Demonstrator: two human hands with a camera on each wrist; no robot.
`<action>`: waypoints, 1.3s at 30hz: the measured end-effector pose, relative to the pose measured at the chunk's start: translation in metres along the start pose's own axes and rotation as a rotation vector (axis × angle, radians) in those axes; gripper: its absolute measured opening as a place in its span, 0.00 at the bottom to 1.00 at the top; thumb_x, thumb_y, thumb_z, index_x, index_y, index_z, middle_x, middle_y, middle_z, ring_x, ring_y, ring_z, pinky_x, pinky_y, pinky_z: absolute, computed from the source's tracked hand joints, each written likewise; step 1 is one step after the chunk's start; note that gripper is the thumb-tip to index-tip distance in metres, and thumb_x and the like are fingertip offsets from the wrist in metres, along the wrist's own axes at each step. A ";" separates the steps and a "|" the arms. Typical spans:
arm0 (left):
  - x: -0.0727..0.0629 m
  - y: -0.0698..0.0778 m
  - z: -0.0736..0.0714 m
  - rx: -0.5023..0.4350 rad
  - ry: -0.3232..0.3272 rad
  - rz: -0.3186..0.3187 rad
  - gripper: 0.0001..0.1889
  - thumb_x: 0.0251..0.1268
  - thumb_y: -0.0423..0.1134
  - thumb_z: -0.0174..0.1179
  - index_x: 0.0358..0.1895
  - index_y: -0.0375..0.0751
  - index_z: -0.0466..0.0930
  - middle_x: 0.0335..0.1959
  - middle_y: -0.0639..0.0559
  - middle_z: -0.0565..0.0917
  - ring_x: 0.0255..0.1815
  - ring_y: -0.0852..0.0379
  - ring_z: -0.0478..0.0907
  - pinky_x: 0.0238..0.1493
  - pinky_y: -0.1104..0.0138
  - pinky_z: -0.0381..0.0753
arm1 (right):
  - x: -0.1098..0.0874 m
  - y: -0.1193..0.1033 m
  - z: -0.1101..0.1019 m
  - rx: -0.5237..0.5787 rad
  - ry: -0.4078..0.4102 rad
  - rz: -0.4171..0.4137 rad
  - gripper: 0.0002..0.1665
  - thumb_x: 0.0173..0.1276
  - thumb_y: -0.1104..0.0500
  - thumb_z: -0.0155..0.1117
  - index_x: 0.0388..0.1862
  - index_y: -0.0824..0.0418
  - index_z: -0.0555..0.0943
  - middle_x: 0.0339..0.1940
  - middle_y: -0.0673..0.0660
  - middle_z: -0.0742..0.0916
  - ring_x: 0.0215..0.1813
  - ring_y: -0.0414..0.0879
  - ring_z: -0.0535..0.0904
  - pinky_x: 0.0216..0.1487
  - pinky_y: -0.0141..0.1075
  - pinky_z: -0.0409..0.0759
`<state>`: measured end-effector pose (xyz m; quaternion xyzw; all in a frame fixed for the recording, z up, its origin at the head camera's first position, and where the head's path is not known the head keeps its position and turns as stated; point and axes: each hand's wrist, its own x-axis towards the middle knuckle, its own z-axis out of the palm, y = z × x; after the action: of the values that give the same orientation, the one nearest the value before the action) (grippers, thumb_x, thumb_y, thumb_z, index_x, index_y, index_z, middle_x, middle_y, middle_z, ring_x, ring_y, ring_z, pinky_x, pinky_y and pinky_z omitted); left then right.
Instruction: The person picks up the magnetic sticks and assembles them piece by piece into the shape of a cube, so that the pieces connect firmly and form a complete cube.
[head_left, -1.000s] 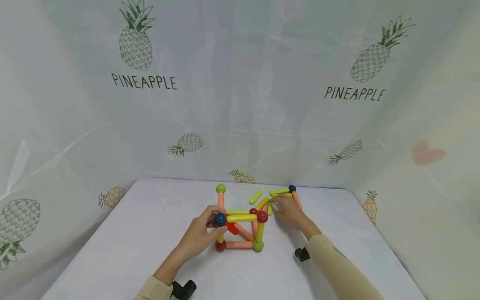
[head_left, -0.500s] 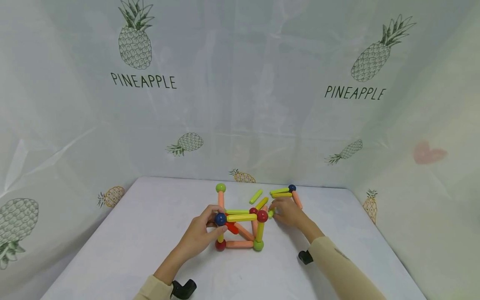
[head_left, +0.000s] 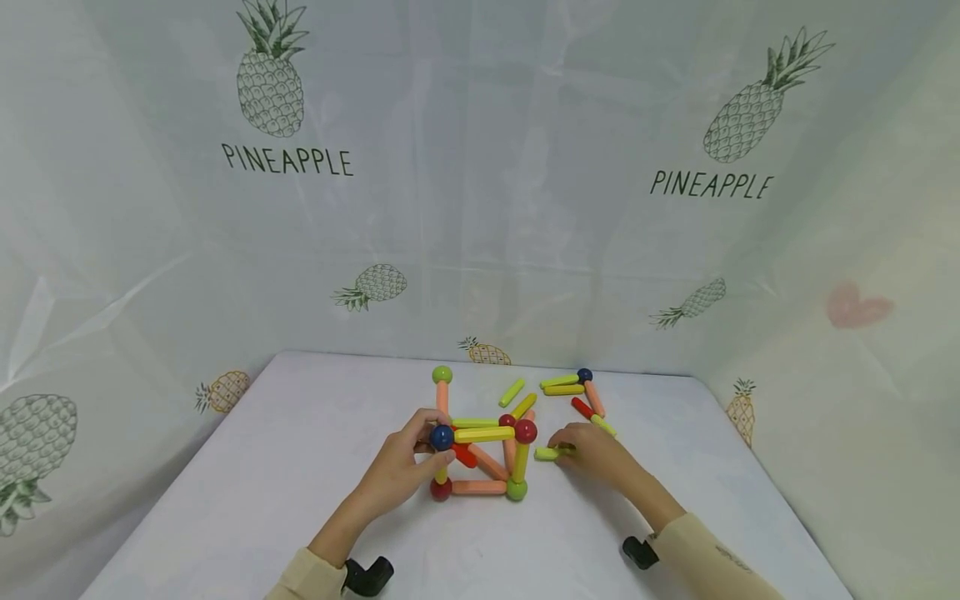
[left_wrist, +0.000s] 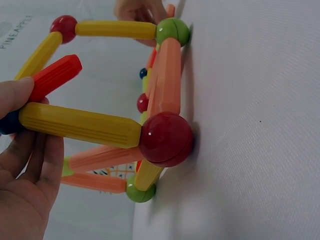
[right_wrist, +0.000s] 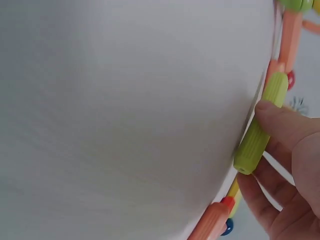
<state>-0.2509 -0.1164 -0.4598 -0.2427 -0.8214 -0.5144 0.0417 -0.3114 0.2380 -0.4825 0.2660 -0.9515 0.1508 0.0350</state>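
Note:
A frame of magnetic sticks and balls stands on the table, with a yellow stick (head_left: 483, 435) along its upper front edge. My left hand (head_left: 397, 475) pinches its upper left corner around a blue ball (head_left: 442, 437). In the left wrist view, the thumb also touches a red stick (left_wrist: 57, 75), and fingers lie behind a yellow stick (left_wrist: 82, 124). Right of the frame, my right hand (head_left: 600, 457) pinches a yellow-green stick (head_left: 547, 454) between thumb and fingers, low over the table. That yellow-green stick (right_wrist: 260, 135) fills the grip in the right wrist view.
Behind my right hand lie a red stick (head_left: 582, 407) and another yellow-green stick (head_left: 603, 425). A dark blue ball (head_left: 585, 376) joins several sticks at the back right. One loose yellow-green stick (head_left: 512, 392) lies behind the frame. A pineapple-printed curtain (head_left: 480, 208) hangs beyond the table.
My right hand has drawn back from the loose sticks, toward me and to the right, bringing the yellow-green stick. The red stick behind it has come into view. My left hand stays put.

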 end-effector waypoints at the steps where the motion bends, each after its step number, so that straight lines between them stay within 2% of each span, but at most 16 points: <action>1: 0.000 0.000 0.000 -0.001 0.000 0.001 0.25 0.64 0.45 0.66 0.61 0.54 0.66 0.45 0.60 0.82 0.44 0.60 0.80 0.50 0.60 0.80 | -0.005 -0.003 0.000 0.005 0.013 0.002 0.14 0.56 0.59 0.77 0.43 0.51 0.86 0.36 0.42 0.85 0.38 0.36 0.78 0.45 0.36 0.81; 4: 0.000 0.002 -0.001 -0.005 0.002 0.003 0.25 0.64 0.43 0.66 0.61 0.53 0.66 0.44 0.60 0.82 0.44 0.60 0.80 0.50 0.59 0.79 | -0.020 -0.012 0.000 0.019 0.057 -0.005 0.14 0.57 0.60 0.76 0.43 0.50 0.86 0.36 0.40 0.84 0.36 0.34 0.77 0.43 0.34 0.81; 7: -0.001 0.004 -0.002 -0.003 0.006 0.006 0.24 0.64 0.42 0.66 0.60 0.58 0.66 0.44 0.60 0.82 0.44 0.60 0.80 0.49 0.59 0.80 | -0.031 -0.021 0.001 0.044 0.090 -0.040 0.13 0.59 0.61 0.74 0.43 0.50 0.85 0.36 0.39 0.84 0.36 0.32 0.76 0.41 0.32 0.80; 11: -0.001 0.005 -0.003 0.001 0.014 0.010 0.24 0.64 0.42 0.66 0.58 0.64 0.65 0.44 0.60 0.82 0.44 0.60 0.80 0.49 0.60 0.80 | -0.038 -0.041 -0.002 0.122 0.082 -0.082 0.12 0.61 0.60 0.73 0.44 0.51 0.85 0.36 0.39 0.83 0.35 0.32 0.76 0.39 0.31 0.79; 13: -0.002 0.005 -0.003 0.000 0.015 0.010 0.24 0.64 0.42 0.66 0.59 0.62 0.66 0.44 0.60 0.82 0.44 0.60 0.80 0.49 0.60 0.80 | -0.040 -0.053 -0.003 0.157 0.069 -0.087 0.12 0.62 0.58 0.72 0.45 0.51 0.85 0.36 0.38 0.83 0.34 0.32 0.75 0.38 0.30 0.79; 18: -0.001 0.004 -0.003 0.005 0.013 0.020 0.24 0.64 0.43 0.66 0.60 0.56 0.66 0.43 0.59 0.82 0.43 0.60 0.80 0.49 0.60 0.80 | -0.040 -0.079 -0.003 0.265 0.056 -0.090 0.13 0.63 0.57 0.71 0.47 0.49 0.85 0.36 0.38 0.83 0.33 0.33 0.76 0.36 0.30 0.79; 22: -0.001 0.005 -0.003 0.010 0.018 0.023 0.23 0.65 0.44 0.66 0.60 0.56 0.67 0.43 0.59 0.81 0.43 0.60 0.80 0.49 0.59 0.79 | -0.035 -0.095 0.003 0.326 0.073 -0.103 0.13 0.63 0.57 0.71 0.47 0.48 0.85 0.35 0.38 0.83 0.32 0.34 0.77 0.34 0.30 0.80; 27: -0.002 0.006 -0.002 0.014 0.019 0.031 0.23 0.65 0.43 0.65 0.60 0.54 0.67 0.43 0.60 0.81 0.43 0.61 0.80 0.50 0.59 0.79 | -0.027 -0.109 0.011 0.320 0.149 -0.112 0.12 0.62 0.56 0.73 0.45 0.46 0.86 0.28 0.37 0.81 0.28 0.36 0.74 0.30 0.29 0.77; 30: -0.002 0.006 -0.002 0.025 0.009 0.042 0.22 0.66 0.43 0.64 0.61 0.57 0.69 0.45 0.61 0.81 0.44 0.60 0.80 0.49 0.59 0.80 | -0.023 -0.116 0.015 0.330 0.187 -0.093 0.13 0.61 0.54 0.74 0.45 0.46 0.86 0.24 0.37 0.81 0.26 0.37 0.73 0.28 0.29 0.75; 34: -0.001 0.005 -0.002 0.048 -0.012 0.057 0.22 0.68 0.45 0.62 0.63 0.63 0.70 0.48 0.62 0.81 0.44 0.59 0.79 0.47 0.59 0.80 | -0.019 -0.123 0.017 0.339 0.220 -0.067 0.13 0.60 0.53 0.74 0.45 0.47 0.86 0.25 0.38 0.81 0.26 0.37 0.74 0.27 0.28 0.76; 39: 0.000 0.002 -0.001 0.051 -0.039 0.072 0.21 0.69 0.45 0.61 0.63 0.63 0.69 0.50 0.61 0.80 0.45 0.59 0.79 0.48 0.60 0.80 | -0.018 -0.128 0.016 0.330 0.229 -0.064 0.14 0.60 0.55 0.74 0.46 0.50 0.86 0.26 0.39 0.82 0.27 0.38 0.75 0.28 0.29 0.77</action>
<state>-0.2505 -0.1163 -0.4574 -0.2810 -0.8258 -0.4864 0.0501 -0.2297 0.1375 -0.4659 0.2794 -0.8946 0.3329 0.1038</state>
